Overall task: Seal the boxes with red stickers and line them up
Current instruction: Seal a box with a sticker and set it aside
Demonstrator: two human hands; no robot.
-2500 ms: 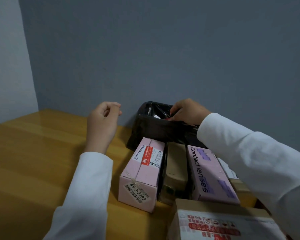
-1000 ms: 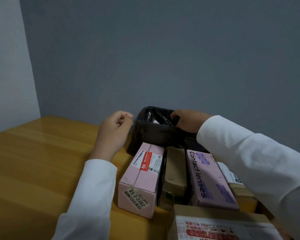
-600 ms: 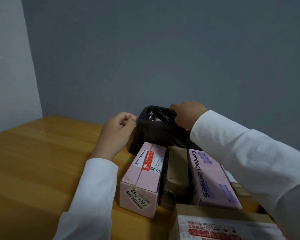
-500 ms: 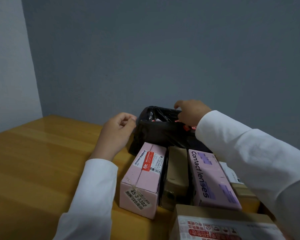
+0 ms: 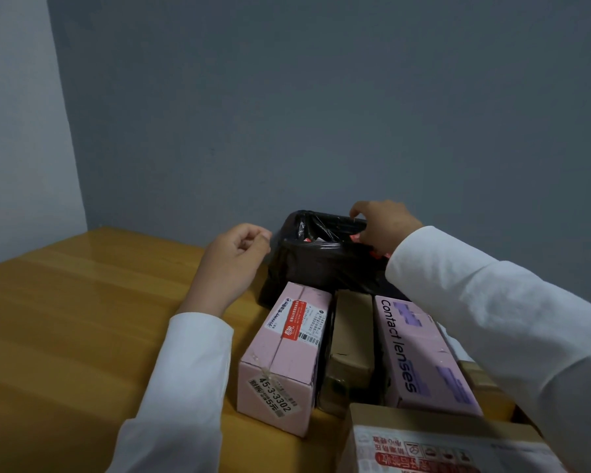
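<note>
A black plastic bag (image 5: 321,268) stands open at the back of the wooden table (image 5: 82,319). My right hand (image 5: 382,227) is at the bag's right rim, and its curled fingers pinch something red (image 5: 355,237), apparently red stickers. My left hand (image 5: 236,257) hovers by the bag's left edge with its fingers curled; nothing shows in it. In front of the bag three boxes lie side by side: a pink box (image 5: 287,346) with a red-and-white label, a lower brown box (image 5: 350,336), and a lilac "Contact lenses" box (image 5: 420,356).
A cardboard box with red print (image 5: 423,448) sits at the bottom edge, nearest me. Another tan box (image 5: 475,377) is partly hidden under my right sleeve. A grey wall rises directly behind the bag. Bare wooden tabletop stretches to the left.
My right hand has risen from inside the bag to its rim, and red now shows beneath its fingers. My left hand has moved right, up to the bag's left edge.
</note>
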